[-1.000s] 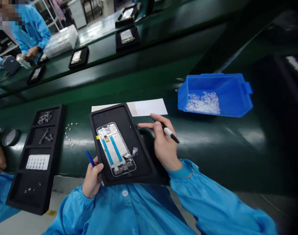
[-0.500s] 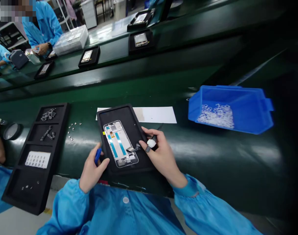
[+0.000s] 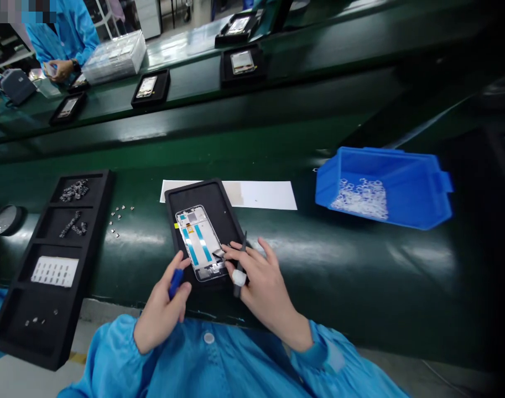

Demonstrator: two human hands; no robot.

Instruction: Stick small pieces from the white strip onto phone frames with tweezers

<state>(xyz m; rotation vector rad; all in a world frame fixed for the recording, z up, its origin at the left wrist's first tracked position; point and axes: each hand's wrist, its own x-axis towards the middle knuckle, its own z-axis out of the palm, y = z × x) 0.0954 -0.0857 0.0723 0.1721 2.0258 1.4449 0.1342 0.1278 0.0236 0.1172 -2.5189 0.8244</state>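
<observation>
Head view: the phone frame (image 3: 200, 243) lies in the black tray (image 3: 213, 194). At the tray's near-left corner, the left hand (image 3: 161, 315) is closed around a blue tool (image 3: 175, 283). At its near-right corner, the right hand (image 3: 264, 290) clamps a black stylus (image 3: 239, 265) between its fingers, fingertips touching the frame's lower right. A blue bin (image 3: 401, 213) sits well right of the tray.

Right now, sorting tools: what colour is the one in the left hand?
Blue; the tool in the left hand shows best in the head view.
</observation>
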